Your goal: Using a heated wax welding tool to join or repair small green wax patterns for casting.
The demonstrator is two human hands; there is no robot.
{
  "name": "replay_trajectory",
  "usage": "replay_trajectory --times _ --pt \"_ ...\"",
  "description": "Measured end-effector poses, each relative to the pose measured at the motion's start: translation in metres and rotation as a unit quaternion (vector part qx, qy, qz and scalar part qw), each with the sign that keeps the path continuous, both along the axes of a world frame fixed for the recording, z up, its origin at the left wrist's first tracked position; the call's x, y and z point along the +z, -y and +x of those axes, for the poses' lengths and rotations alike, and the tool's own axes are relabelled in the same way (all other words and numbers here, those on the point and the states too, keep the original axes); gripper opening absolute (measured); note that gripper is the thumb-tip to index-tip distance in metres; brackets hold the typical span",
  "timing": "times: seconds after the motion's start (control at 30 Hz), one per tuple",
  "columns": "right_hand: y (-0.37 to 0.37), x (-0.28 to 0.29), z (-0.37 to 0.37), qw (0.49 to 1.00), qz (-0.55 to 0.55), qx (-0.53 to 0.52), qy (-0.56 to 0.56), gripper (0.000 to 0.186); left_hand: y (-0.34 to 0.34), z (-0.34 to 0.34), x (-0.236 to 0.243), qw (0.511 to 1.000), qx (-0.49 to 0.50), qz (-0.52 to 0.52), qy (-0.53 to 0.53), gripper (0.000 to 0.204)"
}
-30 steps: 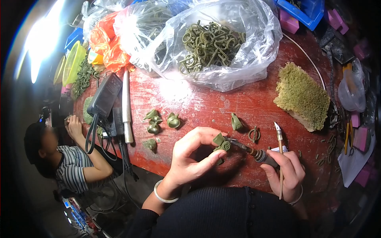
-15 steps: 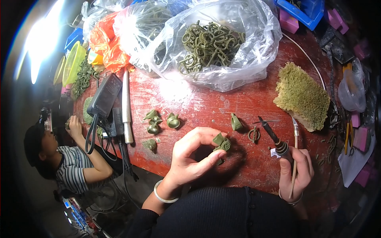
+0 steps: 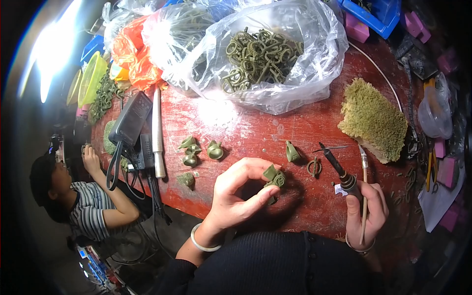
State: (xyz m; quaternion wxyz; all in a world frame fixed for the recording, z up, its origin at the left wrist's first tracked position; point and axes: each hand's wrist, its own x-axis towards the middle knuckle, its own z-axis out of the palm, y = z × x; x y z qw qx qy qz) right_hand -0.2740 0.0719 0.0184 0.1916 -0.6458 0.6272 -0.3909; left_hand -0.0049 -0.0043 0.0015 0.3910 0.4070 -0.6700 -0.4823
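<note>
Between the thumb and fingers of my left hand (image 3: pixel 241 189) is a green wax ring (image 3: pixel 276 178) with a carved, rosette-like face. My right hand (image 3: pixel 369 209) grips a soldering-iron-like wax pen (image 3: pixel 344 176), black with a thin metal tip pointing up and left. A slender wooden-handled tool (image 3: pixel 364 206) runs through the same hand. On the red table just beyond lie a second green ring (image 3: pixel 293 152) and a small openwork green piece (image 3: pixel 314 167). Several more green wax rings (image 3: pixel 215 150) sit to the left of my left hand.
A clear plastic bag (image 3: pixel 314 93) of green ring pieces lies at the back. A green-crusted sponge block (image 3: pixel 376 118) stands at right. To the left are a tapered rod (image 3: pixel 157 132) and a black power adapter (image 3: pixel 131 117) with cables. A co-worker (image 3: pixel 93 206) sits at far left.
Almost nothing differs. My two hands keep their places and holds; the co-worker's hand at the far left has shifted slightly.
</note>
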Motion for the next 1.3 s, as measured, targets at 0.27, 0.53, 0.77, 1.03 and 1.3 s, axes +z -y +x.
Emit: replay_trajectory --times 0.27,0.53,0.77,1.03,1.3 --pt "-0.0001 0.0014 -0.0004 1.000 0.006 0.013 0.007 0.032 -0.0022 0.0003 -0.0021 0.999 0.004 0.020 -0.025 0.020" --pt "0.0013 0.0019 0.0016 0.999 -0.001 0.030 0.015 0.033 -0.0026 0.0006 -0.0005 0.995 -0.005 0.067 -0.080 0.019" --pt "0.0040 0.0011 0.0038 0.997 -0.003 0.074 0.020 0.033 -0.0032 0.0021 -0.0003 0.993 -0.020 0.074 -0.085 0.019" --pt "0.0039 0.0029 0.0050 0.995 -0.005 0.095 0.012 0.034 -0.0020 0.0009 0.0055 0.998 -0.018 0.047 -0.047 0.018" --pt "0.0053 -0.0016 0.0048 0.993 -0.013 0.114 0.001 0.035 -0.0018 0.0019 -0.0010 0.999 -0.018 0.035 -0.032 0.018"
